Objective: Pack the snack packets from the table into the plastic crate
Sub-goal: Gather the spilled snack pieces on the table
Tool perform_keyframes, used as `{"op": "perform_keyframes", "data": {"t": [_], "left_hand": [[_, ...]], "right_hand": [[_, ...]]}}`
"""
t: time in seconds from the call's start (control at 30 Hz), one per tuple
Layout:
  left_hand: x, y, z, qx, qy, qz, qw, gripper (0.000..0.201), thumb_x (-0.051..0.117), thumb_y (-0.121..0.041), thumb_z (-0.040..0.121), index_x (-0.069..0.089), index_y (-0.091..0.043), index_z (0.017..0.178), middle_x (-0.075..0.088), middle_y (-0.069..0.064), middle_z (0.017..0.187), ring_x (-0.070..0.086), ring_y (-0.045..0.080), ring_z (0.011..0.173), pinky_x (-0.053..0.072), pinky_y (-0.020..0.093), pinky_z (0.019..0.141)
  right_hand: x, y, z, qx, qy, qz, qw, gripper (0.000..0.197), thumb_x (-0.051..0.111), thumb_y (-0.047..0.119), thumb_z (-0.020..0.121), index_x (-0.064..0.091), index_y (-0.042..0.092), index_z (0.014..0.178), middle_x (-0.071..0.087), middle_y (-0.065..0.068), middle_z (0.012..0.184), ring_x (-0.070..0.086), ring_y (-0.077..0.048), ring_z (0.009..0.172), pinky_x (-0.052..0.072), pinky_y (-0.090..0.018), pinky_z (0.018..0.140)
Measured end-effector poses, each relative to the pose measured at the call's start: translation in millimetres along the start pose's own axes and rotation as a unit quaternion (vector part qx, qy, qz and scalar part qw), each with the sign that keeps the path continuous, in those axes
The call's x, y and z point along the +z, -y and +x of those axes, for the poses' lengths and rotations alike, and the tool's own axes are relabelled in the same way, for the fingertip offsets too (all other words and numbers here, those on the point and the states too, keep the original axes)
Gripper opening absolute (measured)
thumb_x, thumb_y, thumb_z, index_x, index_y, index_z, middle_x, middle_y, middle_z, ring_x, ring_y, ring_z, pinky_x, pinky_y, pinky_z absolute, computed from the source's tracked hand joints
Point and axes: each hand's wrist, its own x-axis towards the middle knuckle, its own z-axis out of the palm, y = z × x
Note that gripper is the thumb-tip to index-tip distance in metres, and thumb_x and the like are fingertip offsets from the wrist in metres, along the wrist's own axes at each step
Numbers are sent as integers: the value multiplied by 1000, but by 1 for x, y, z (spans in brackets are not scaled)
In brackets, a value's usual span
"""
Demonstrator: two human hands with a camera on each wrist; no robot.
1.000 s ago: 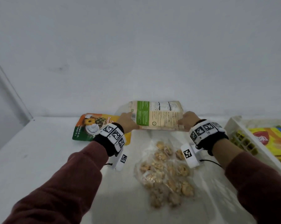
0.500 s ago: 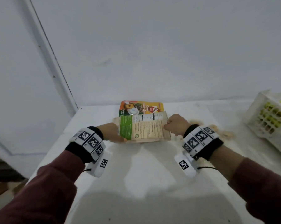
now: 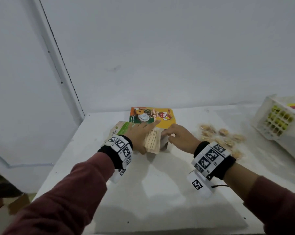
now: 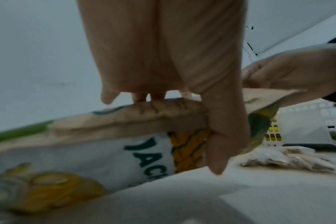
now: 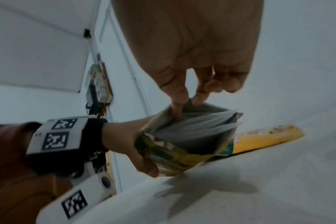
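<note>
Hands: left hand (image 3: 140,134) clamps the beige packet (image 3: 151,141), right hand (image 3: 179,137) pinches its end; a loose pinch could drop it short of the crate (image 3: 268,131).

so behind my white table (image 3: 160,192) there's just a plain pale grey wall (image 3: 160,48), a white panelled door (image 3: 16,82) off to my left, and brown cardboard (image 3: 16,203) on the floor
</note>
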Motion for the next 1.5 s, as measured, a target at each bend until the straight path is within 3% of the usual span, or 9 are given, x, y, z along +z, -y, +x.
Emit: {"op": "perform_keyframes", "data": {"t": [0.23, 0.33, 0.5, 0.7, 0.83, 0.93, 1.2, 1.37, 1.5], "left_hand": [[-11, 15, -5, 14, -28, -161, 986, 112, 80, -10, 61, 11, -29, 148, 42, 1, 140, 44, 20, 123, 38, 25, 93], [-15, 10, -4, 30, -35, -228, 973, 113, 80, -10, 56, 15, -27, 147, 42, 0, 139, 43, 17, 125, 40, 32, 102], [-17, -1, -4, 46, -28, -291, 955, 116, 72, -13, 50, 12, -24, 149, 46, 2, 133, 47, 18, 122, 44, 35, 102], [-18, 13, -8, 11, -62, -270, 961, 107, 74, -1, 55, 22, -24, 146, 48, -3, 129, 46, 15, 120, 43, 30, 99], [-18, 35, -18, -34, -92, -238, 966, 109, 71, -16, 47, 23, -32, 144, 49, 4, 129, 47, 21, 118, 43, 42, 98], [-26, 48, -29, -75, -120, -192, 971, 100, 74, -15, 49, 32, -30, 139, 52, -3, 122, 48, 14, 110, 39, 29, 94], [-34, 86, -53, -218, -187, -95, 953, 90, 82, -17, 49, 39, -26, 129, 57, 3, 112, 57, 25, 101, 48, 42, 86], [-32, 75, -55, -193, -242, -66, 949, 92, 81, -21, 53, 36, -25, 133, 55, 1, 118, 53, 22, 108, 44, 39, 90], [-23, 54, -45, -149, -206, -24, 967, 91, 79, -27, 53, 35, -29, 132, 55, -2, 118, 53, 20, 108, 43, 34, 88]], "right_hand": [[-21, -18, 8, -157, 6, -138, 978, 55, 64, 7, 75, 53, 14, 129, 50, -5, 130, 45, -21, 120, 28, -18, 96], [-20, -13, 11, -189, -12, -184, 965, 58, 73, 14, 71, 54, 9, 126, 50, -10, 133, 46, -25, 124, 34, -28, 100], [-8, -20, 32, -232, -31, -234, 943, 43, 83, 13, 50, 70, 9, 91, 59, -17, 116, 61, -37, 95, 53, -46, 75], [-8, -21, 36, -296, -114, -155, 936, 11, 62, 11, 67, 70, 7, 73, 64, -15, 103, 61, -29, 87, 48, -32, 71], [-20, -26, 32, -259, -141, 15, 955, 18, 64, 24, 75, 66, 11, 87, 64, 0, 94, 55, -5, 84, 42, -18, 72], [-34, -23, 29, -169, -132, 110, 970, 12, 74, 12, 76, 63, 12, 81, 58, 14, 73, 55, 7, 68, 39, -12, 64], [-22, -25, 39, 62, -129, 287, 947, 55, 69, 9, 81, 35, 12, 124, 55, -14, 120, 57, -28, 105, 47, -37, 90], [29, -39, 62, 268, -30, 389, 881, 65, 65, 5, 83, 25, 9, 135, 40, -16, 133, 47, -33, 116, 54, -52, 77], [52, -36, 74, 297, 10, 200, 934, 59, 53, 22, 92, 28, -1, 140, 40, -17, 140, 44, -34, 126, 41, -40, 102]]}}
